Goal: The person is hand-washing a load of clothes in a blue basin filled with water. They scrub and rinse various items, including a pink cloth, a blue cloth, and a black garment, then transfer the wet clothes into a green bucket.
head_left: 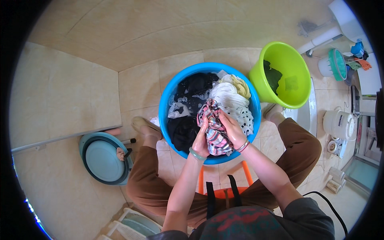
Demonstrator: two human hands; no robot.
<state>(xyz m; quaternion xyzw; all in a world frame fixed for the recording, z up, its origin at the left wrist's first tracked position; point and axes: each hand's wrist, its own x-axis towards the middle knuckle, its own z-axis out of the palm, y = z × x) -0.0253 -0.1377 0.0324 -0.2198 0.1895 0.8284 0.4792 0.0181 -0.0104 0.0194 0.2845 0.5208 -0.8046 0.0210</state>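
Both hands hold a bunched plaid cloth point(217, 136), pink, black and white, over a round blue washtub point(165, 120). My left hand point(201, 141) presses on the cloth's left side, a pale green bangle at its wrist. From the right side my right hand point(234, 131) grips it, fingers closed on the folds. Dark wet clothes point(186, 131) lie at the tub's left, with suds around them. On the right are white cloth point(228, 96), a black-dotted white cloth point(243, 119) and a pale yellow cloth point(241, 85).
A lime-green bucket point(294, 68) with a dark garment point(272, 77) stands right of the tub. Grey-blue basins point(105, 161) are at the left by the wall. Under me is an orange stool point(248, 174). A white lidded container point(339, 124) stands far right.
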